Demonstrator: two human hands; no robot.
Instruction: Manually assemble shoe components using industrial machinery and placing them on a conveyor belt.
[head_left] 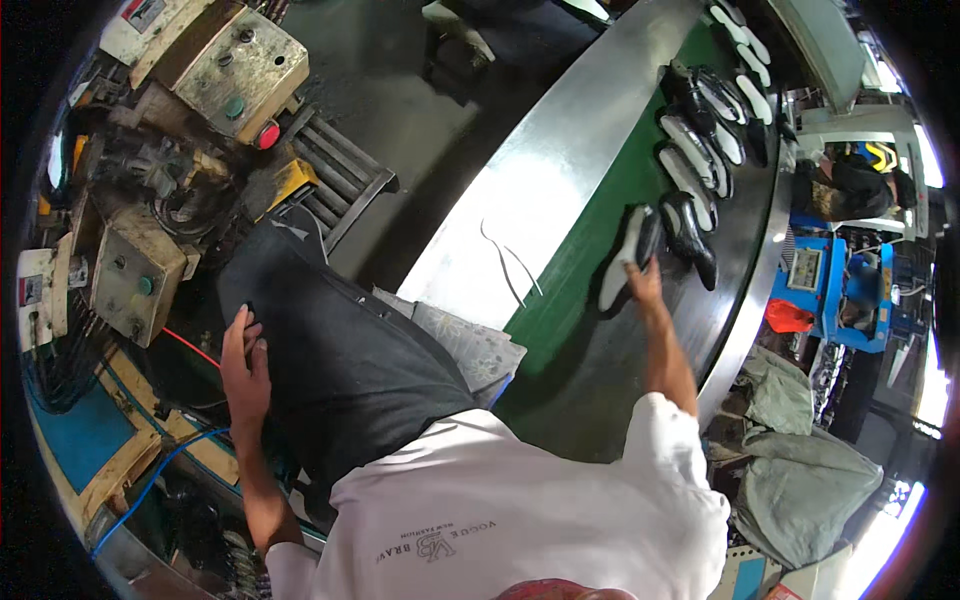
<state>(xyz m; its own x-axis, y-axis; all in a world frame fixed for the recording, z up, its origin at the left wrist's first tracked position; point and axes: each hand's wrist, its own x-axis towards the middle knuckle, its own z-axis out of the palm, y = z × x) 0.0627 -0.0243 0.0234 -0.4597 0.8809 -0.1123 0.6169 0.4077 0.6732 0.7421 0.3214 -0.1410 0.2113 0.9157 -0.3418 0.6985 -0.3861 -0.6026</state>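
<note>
My right hand [645, 281] reaches over the conveyor and is closed on a black shoe [624, 262] whose pale sole faces up. The shoe is at the near end of a group of shoes; a glossy black pair [690, 238] lies just to its right. Beyond it, several black shoes [688, 180] lie with light soles showing. My left hand [245, 368] hangs beside my dark-trousered leg [340, 340], fingers loosely apart and nothing visible in them.
The green conveyor belt [575, 290] curves away to the upper right, bordered by a metal ledge [500, 200] with two thin strips on it. At left stand machines with a grimy control box [240, 75] and a red button [266, 135]. Grey cloth [800, 480] covers something at lower right; a person [855, 190] is beyond the conveyor.
</note>
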